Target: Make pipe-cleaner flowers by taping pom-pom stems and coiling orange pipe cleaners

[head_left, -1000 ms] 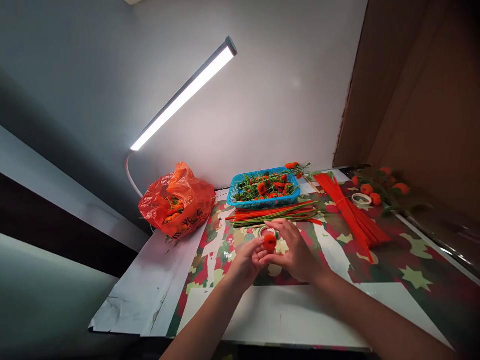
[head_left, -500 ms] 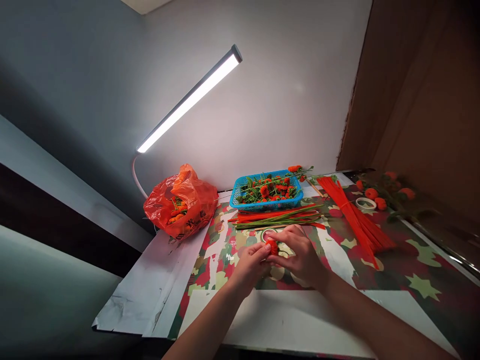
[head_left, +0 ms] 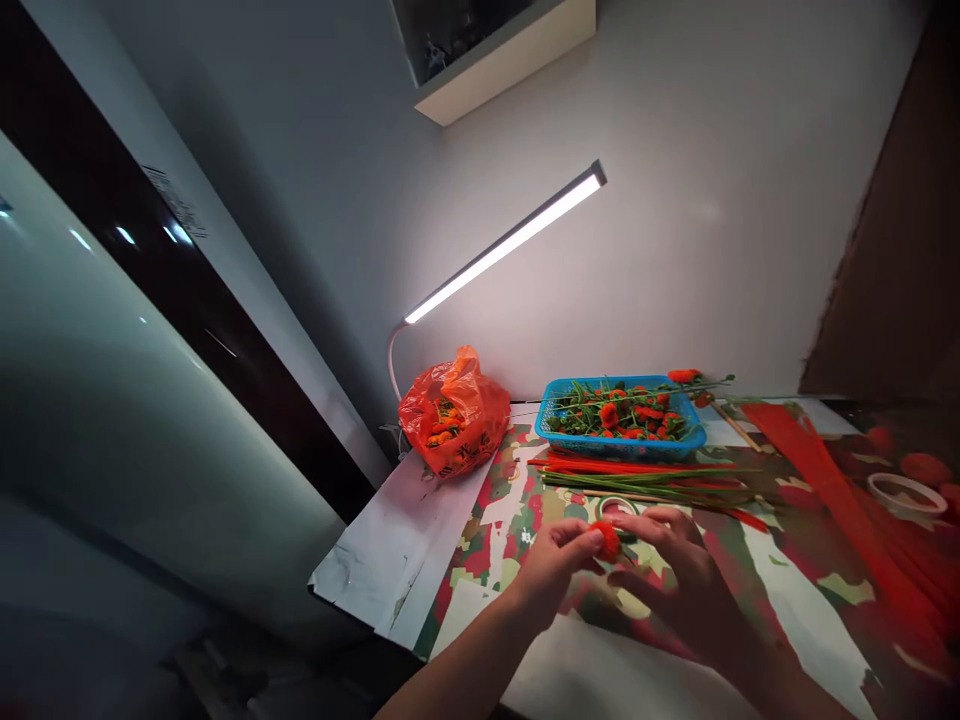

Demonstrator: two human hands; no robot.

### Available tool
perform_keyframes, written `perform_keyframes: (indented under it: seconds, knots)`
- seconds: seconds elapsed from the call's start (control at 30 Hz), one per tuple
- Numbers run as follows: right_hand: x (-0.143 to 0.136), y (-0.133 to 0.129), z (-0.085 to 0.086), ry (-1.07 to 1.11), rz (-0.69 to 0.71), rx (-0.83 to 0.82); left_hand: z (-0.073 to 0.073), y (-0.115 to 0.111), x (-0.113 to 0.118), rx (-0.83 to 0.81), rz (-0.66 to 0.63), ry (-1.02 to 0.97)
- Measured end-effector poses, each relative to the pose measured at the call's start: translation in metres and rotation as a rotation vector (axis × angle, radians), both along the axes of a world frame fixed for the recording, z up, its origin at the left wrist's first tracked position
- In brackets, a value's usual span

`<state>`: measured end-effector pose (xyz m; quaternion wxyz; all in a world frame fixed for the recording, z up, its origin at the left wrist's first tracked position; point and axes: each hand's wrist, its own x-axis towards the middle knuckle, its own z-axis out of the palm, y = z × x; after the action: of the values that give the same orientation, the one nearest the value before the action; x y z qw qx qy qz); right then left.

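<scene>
My left hand (head_left: 553, 565) pinches a small fuzzy orange-red flower head (head_left: 608, 541) between thumb and fingers, above the patterned table cover. My right hand (head_left: 679, 565) is just right of it, thumb and fingers apart around the flower; whether a fingertip brushes it is unclear. A short dark bit sticks out below the flower head. Right behind the hands lies a tape roll (head_left: 618, 508), partly covered by the right fingers. Beyond it, green stems (head_left: 637, 488) rest along red pipe-cleaner-like strips (head_left: 577, 463).
A blue basket (head_left: 546, 428) heaped with orange-red flowers and greenery stands at the back. To its left are a red plastic bag (head_left: 484, 405) with orange flowers inside and a lit bar lamp (head_left: 506, 243). At right lie a red strip bundle (head_left: 814, 470) and a white ring (head_left: 907, 480).
The camera view has swung left, so everything sits further right in the picture. My right fingers have spread wider around the flower head, while the left hand keeps its pinch.
</scene>
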<state>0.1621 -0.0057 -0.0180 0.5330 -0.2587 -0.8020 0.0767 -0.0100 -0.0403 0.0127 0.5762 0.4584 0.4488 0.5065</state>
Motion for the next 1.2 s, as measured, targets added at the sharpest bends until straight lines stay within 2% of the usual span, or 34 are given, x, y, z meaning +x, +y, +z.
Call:
perform_keyframes:
  seconds: [0.03,0.1,0.17,0.2,0.23,0.27,0.33,0.43,0.57,0.73,0.9,1.07,1.2]
  knots:
    - [0.000,0.000,-0.001,-0.034,0.002,0.011,0.008,0.003,-0.013,0.098,0.113,0.067]
    - [0.000,-0.001,-0.001,-0.060,-0.028,-0.051,0.031,0.012,-0.050,0.379,0.530,0.289]
    - [0.000,-0.001,-0.001,-0.031,-0.070,-0.107,0.059,0.026,-0.099,0.581,0.976,0.619]
    - [0.000,-0.001,-0.001,-0.012,-0.089,-0.127,0.072,0.034,-0.124,0.615,1.120,0.811]
    - [0.000,0.000,-0.002,0.003,-0.104,-0.143,0.084,0.043,-0.148,0.607,1.185,1.012]
    - [0.000,0.001,-0.003,0.009,-0.114,-0.161,0.095,0.053,-0.169,0.570,1.170,1.218]
    - [-0.001,0.003,-0.007,0.006,-0.123,-0.194,0.109,0.073,-0.202,0.443,1.032,1.578]
    - [-0.002,0.004,-0.013,-0.013,-0.114,-0.213,0.116,0.102,-0.224,0.212,0.751,1.914]
    - [-0.002,0.003,-0.017,-0.026,-0.098,-0.189,0.111,0.127,-0.229,0.164,0.679,1.957]
    - [-0.003,0.004,-0.020,-0.047,-0.109,-0.176,0.098,0.138,-0.233,0.177,0.489,2.009]
    - [-0.004,0.006,-0.022,-0.070,-0.098,-0.177,0.087,0.153,-0.237,0.054,0.329,2.038]
    - [-0.003,0.005,-0.023,-0.041,-0.078,-0.179,0.078,0.167,-0.231,-0.049,0.321,2.027]
    - [-0.004,0.005,-0.025,-0.052,-0.070,-0.198,0.085,0.168,-0.233,-0.049,0.346,2.001]
